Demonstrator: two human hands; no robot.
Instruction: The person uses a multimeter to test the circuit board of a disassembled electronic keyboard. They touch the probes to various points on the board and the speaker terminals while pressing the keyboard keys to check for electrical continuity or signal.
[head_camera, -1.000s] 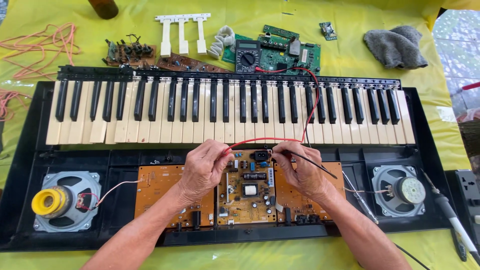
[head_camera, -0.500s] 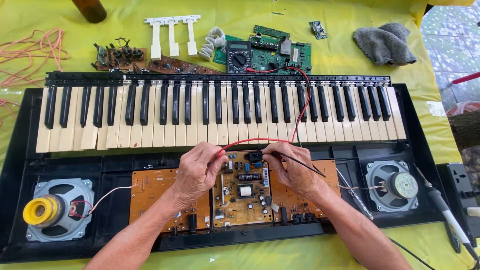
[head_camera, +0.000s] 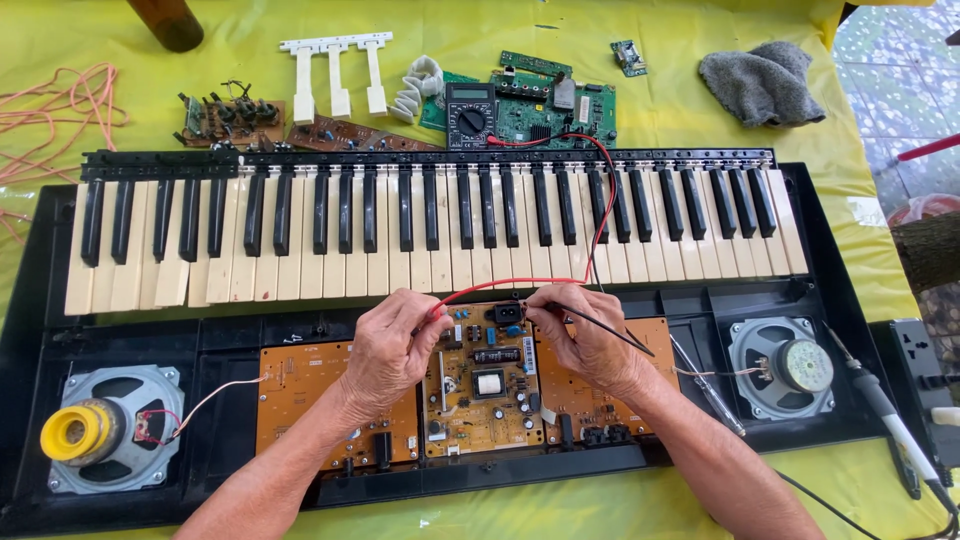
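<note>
An opened black electronic keyboard (head_camera: 420, 215) lies on a yellow cloth, its circuit boards exposed below the keys. My left hand (head_camera: 395, 345) pinches a red test probe (head_camera: 438, 312) whose red lead (head_camera: 600, 200) runs up over the keys to a dark multimeter (head_camera: 470, 115). My right hand (head_camera: 585, 335) holds a black test probe (head_camera: 600, 328). Both probe tips touch the top of the middle brown circuit board (head_camera: 485, 385), near a black socket (head_camera: 508, 313).
A speaker with a yellow centre (head_camera: 105, 430) sits at the left and a grey speaker (head_camera: 785, 365) at the right. Loose white keys (head_camera: 338, 70), green circuit boards (head_camera: 555, 95), a grey cloth (head_camera: 760, 85) and pink wire (head_camera: 50, 105) lie behind. A soldering iron (head_camera: 890, 415) rests at the right.
The view has shifted slightly, so the keyboard sits a little lower and more to the left in frame. Both hands stay on the probes at the middle board, barely moving.
</note>
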